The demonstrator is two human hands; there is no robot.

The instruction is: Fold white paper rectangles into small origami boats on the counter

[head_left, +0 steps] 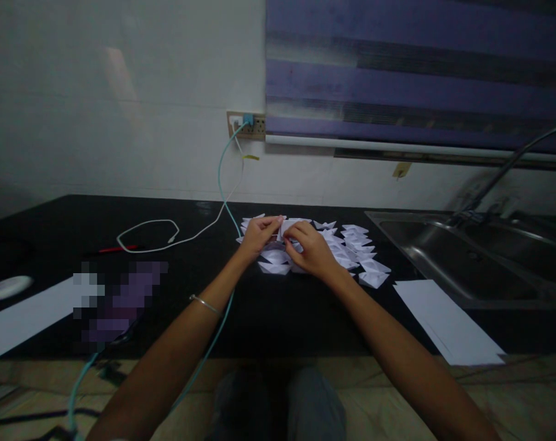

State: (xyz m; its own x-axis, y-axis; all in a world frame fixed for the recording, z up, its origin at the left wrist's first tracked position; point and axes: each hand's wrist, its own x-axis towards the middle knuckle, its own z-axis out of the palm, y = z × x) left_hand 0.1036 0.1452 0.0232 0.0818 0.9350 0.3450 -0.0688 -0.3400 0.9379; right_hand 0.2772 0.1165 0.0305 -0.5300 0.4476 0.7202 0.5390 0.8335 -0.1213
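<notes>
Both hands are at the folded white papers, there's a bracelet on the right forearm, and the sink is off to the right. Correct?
Not quite: the bracelet is on the left forearm, as the head view shows. The rest stands: the left hand and right hand are at the folded white papers, and the sink is off to the right.

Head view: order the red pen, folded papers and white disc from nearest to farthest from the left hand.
1. Folded papers: right at the left hand.
2. Red pen: off to its left, by the white cable.
3. White disc: farther left, near the picture's edge.
</notes>
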